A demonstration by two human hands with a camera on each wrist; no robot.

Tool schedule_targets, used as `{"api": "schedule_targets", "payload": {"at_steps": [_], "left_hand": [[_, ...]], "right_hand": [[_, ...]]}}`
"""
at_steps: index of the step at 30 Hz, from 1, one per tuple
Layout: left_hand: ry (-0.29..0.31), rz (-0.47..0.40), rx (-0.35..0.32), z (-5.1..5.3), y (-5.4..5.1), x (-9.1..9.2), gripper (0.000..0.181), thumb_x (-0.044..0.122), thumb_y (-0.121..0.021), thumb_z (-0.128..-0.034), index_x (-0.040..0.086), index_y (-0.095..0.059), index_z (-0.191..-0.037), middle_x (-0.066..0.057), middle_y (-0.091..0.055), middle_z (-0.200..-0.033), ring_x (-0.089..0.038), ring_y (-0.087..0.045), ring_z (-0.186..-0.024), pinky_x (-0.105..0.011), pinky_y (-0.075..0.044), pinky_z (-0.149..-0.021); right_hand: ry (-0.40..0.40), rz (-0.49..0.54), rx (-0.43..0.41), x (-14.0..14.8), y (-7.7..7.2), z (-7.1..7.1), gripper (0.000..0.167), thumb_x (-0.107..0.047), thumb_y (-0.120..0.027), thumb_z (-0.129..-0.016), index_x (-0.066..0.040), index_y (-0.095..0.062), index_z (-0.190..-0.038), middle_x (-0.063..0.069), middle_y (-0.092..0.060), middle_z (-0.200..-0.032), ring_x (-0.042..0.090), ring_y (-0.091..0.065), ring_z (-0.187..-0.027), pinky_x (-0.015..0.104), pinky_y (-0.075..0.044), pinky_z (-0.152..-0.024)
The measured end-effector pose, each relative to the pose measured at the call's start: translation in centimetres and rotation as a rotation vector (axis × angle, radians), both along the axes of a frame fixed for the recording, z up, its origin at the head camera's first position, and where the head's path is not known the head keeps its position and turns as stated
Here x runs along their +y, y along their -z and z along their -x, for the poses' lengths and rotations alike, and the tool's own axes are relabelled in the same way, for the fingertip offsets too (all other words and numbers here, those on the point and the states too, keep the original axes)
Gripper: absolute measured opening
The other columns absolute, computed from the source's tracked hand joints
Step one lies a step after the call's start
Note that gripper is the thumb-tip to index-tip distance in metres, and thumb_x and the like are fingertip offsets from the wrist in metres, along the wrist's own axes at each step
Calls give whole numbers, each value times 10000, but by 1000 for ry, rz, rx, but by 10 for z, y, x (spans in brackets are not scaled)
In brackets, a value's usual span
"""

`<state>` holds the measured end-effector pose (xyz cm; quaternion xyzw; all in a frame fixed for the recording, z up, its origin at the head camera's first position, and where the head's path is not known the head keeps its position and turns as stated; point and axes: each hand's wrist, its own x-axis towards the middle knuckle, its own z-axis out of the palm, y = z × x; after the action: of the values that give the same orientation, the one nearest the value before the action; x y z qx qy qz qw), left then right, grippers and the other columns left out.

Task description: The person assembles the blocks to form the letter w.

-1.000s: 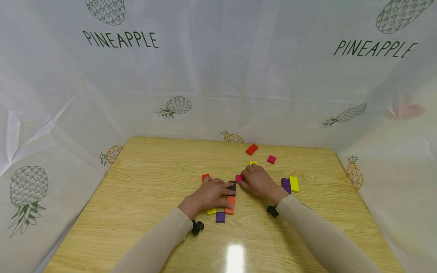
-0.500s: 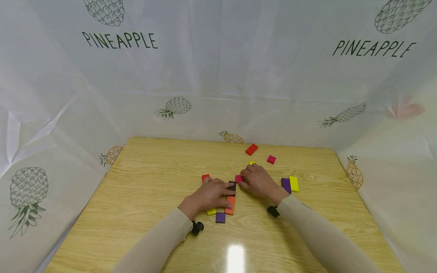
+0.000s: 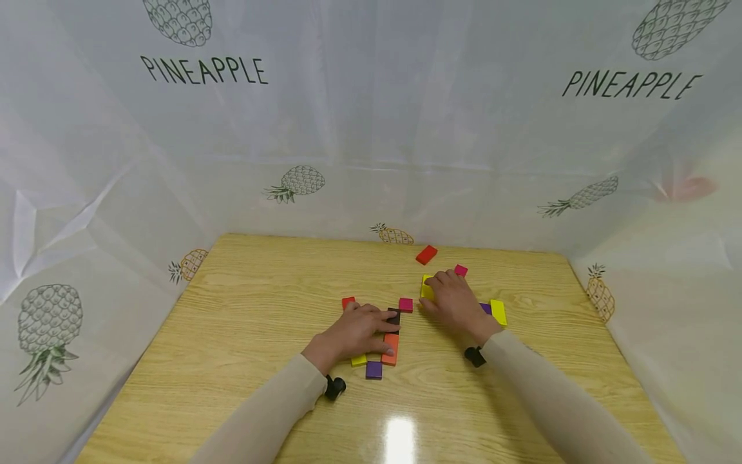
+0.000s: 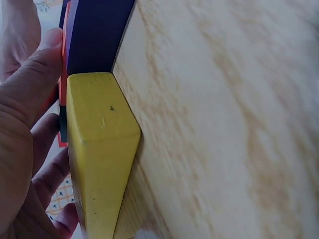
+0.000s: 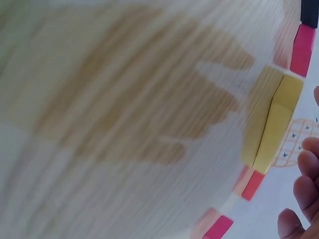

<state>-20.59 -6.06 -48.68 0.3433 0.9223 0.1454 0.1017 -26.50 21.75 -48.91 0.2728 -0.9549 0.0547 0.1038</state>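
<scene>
My left hand (image 3: 359,330) rests over a group of flat blocks, its fingers spread across a black block (image 3: 394,316) and an orange block (image 3: 391,350). Beside and below it lie a yellow block (image 3: 359,360) and a purple block (image 3: 373,370); a red block (image 3: 348,301) shows past the knuckles. In the left wrist view that yellow block (image 4: 102,129) is close, beside the fingers. My right hand (image 3: 458,304) is over the right side of another yellow block (image 3: 427,290), fingers loosely bent; the right wrist view shows this block (image 5: 280,122) with fingers (image 5: 306,191) beyond it. A pink block (image 3: 406,305) lies between the hands.
Toward the back of the wooden table (image 3: 278,270) lie a red block (image 3: 426,255) and a small pink block (image 3: 460,270). Right of my right hand are a partly hidden purple block (image 3: 485,309) and a yellow block (image 3: 498,312). A patterned curtain (image 3: 348,129) stands behind the table.
My right hand has left the pink block and moved right, uncovering more of the yellow block there and hiding part of the purple one. My left hand has stayed in place.
</scene>
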Motion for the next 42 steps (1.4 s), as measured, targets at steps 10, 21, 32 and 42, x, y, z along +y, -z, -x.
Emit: {"api": "schedule_targets", "payload": {"at_steps": [10, 21, 32, 42], "left_hand": [[-6, -19, -28, 0, 1, -1, 604, 601, -670, -968, 358, -589, -1515, 129, -427, -1658, -231, -433, -1497, -588, -279, -1200], [2, -18, -22, 3, -1, -3, 588, 588, -657, -985, 356, -584, -1520, 103, -438, -1657, -244, -436, -1497, -581, -287, -1197], [2, -20, -11, -2, 3, -4, 575, 588, -666, -979, 377, -592, -1509, 121, -447, -1647, -240, -455, -1482, -603, -294, -1185], [-10, 7, 2, -1, 2, 0, 561, 588, -654, -985, 403, -580, -1509, 139, -436, -1648, -200, -453, -1483, -586, -297, -1195]], "right_hand": [[30, -14, 74, 17, -3, 5, 443, -336, -696, -1011, 23, -686, -1269, 186, -681, -1193, 389, -584, -1102, 559, -513, -945], [143, -1, 42, 21, -11, 44, 511, -373, -643, -1045, 57, -611, -1318, 233, -611, -1208, 414, -506, -1079, 556, -459, -897], [224, -93, -48, 0, -14, 82, 660, -564, -629, -1022, 47, -616, -1271, 230, -603, -1211, 422, -506, -1136, 587, -447, -955], [226, -137, -54, 2, -2, 108, 759, -647, -604, -995, 52, -603, -1291, 247, -573, -1303, 431, -465, -1197, 602, -416, -961]]}}
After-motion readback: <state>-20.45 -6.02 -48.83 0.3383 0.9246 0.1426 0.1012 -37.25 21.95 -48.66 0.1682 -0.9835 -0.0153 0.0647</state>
